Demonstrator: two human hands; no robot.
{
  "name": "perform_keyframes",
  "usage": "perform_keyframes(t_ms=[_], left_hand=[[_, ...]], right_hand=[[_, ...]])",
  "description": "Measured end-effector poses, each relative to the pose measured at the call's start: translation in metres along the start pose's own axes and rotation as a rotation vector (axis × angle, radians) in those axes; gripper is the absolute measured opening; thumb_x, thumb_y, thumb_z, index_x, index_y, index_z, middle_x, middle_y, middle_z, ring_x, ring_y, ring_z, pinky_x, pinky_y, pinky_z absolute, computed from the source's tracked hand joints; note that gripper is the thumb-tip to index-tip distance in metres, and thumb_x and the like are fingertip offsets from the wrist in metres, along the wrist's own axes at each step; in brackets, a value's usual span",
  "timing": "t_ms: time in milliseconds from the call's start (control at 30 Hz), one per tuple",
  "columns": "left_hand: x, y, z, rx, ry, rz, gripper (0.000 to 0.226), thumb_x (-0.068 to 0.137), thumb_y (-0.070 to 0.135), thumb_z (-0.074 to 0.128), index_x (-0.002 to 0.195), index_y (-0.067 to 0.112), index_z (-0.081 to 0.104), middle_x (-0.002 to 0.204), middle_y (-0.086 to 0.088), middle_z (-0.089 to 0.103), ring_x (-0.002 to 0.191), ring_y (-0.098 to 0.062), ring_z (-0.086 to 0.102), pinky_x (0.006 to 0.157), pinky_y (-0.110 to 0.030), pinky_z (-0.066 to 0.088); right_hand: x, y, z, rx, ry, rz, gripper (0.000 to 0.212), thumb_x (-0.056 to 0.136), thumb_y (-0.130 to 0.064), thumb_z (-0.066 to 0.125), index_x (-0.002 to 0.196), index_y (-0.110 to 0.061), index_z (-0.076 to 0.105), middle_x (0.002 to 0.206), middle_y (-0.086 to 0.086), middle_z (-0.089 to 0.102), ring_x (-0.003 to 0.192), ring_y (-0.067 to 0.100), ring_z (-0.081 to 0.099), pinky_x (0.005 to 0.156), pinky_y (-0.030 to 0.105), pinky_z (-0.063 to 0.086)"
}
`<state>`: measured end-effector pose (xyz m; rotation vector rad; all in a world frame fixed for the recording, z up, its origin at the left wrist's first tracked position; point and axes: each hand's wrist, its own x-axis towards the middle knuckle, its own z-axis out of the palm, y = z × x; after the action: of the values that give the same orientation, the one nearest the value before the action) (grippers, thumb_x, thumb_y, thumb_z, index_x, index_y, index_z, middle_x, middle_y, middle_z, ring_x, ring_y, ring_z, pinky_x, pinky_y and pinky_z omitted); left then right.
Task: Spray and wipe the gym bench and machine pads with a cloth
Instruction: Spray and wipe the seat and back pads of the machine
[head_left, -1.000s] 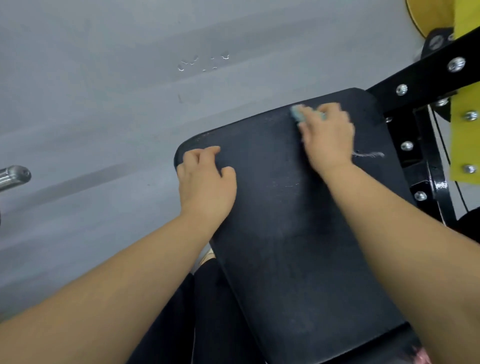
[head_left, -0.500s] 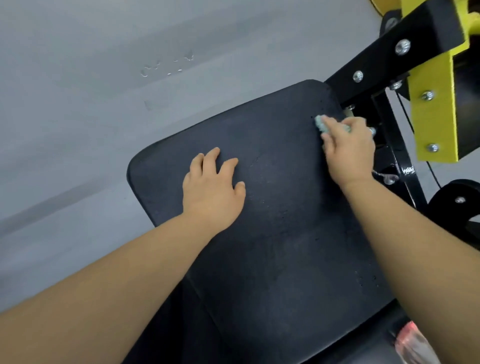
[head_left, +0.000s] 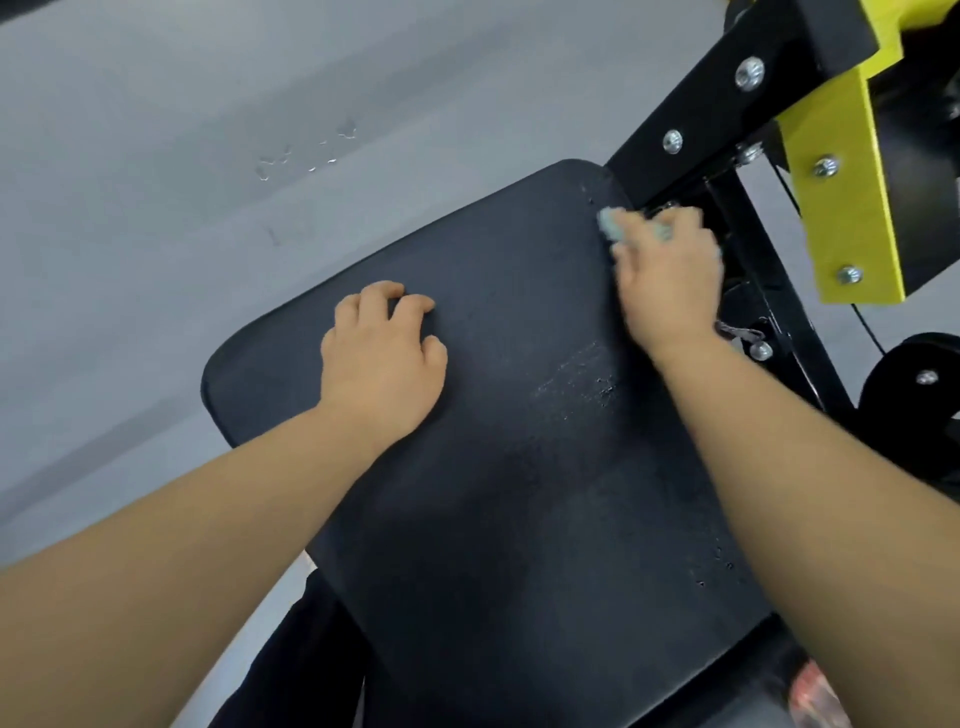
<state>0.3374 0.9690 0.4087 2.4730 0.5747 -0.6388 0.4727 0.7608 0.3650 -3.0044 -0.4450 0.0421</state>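
Wiping pad (head_left: 519, 467) w/ cloth (head_left: 609, 224) clenched in right hand (head_left: 670, 280) at far right corner, by frame (head_left: 691, 119). Left hand (head_left: 382, 358) rests flat, fingers loose, holding nothing. Wet streaks mid-pad; near half prob. still left.

My left hand (head_left: 382, 358) rests mid-pad (head_left: 519, 493); my right hand (head_left: 670, 280) presses the cloth (head_left: 609, 224) at its far right edge, beside the frame (head_left: 727, 104).

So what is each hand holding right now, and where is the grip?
The right hand presses a bunched pale green cloth under its fingers at the black vinyl pad's far right edge. The left hand holds nothing, resting flat on the pad.
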Motion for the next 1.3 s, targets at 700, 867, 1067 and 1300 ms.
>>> perform_keyframes(t_ms=[700,867,1067,1300], left_hand=[[0.049,-0.001,-0.021,0.170,-0.160,0.151,0.042,0.090,0.032,0.046,0.131,0.028,0.040,0.136,0.001,0.031,0.123,-0.027,0.029,0.098,-0.036,0.030],[0.049,-0.023,-0.026,0.184,-0.145,0.328,0.046,0.089,0.033,0.049,0.132,0.020,0.043,0.139,0.002,0.035,0.120,-0.026,0.035,0.097,-0.035,0.036],[0.053,-0.040,-0.041,0.204,-0.274,0.481,0.061,0.085,0.048,0.027,0.139,0.024,0.041,0.143,0.009,0.034,0.126,-0.021,0.032,0.104,-0.037,0.036],[0.062,-0.013,-0.037,0.081,-0.215,0.454,0.042,0.091,0.024,0.046,0.133,0.023,0.047,0.135,0.004,0.042,0.121,-0.022,0.036,0.102,-0.032,0.034]], right_hand=[[0.041,-0.086,0.026,-0.058,-0.035,0.357,0.036,0.096,-0.031,0.044,0.132,-0.029,0.047,0.132,0.005,0.042,0.109,0.028,0.043,0.084,0.037,0.035],[0.019,-0.150,0.036,0.014,-0.126,-0.160,0.029,0.086,-0.029,0.058,0.115,-0.029,0.064,0.112,0.005,0.058,0.086,0.029,0.052,0.067,0.036,0.035],[0.056,-0.046,0.015,-0.054,-0.038,0.409,0.037,0.097,-0.034,0.044,0.134,-0.036,0.048,0.129,0.006,0.042,0.110,0.027,0.044,0.088,0.036,0.031],[-0.024,-0.116,0.021,0.014,-0.030,0.207,0.039,0.087,-0.033,0.045,0.123,-0.027,0.058,0.114,0.007,0.055,0.087,0.029,0.050,0.071,0.037,0.035]])
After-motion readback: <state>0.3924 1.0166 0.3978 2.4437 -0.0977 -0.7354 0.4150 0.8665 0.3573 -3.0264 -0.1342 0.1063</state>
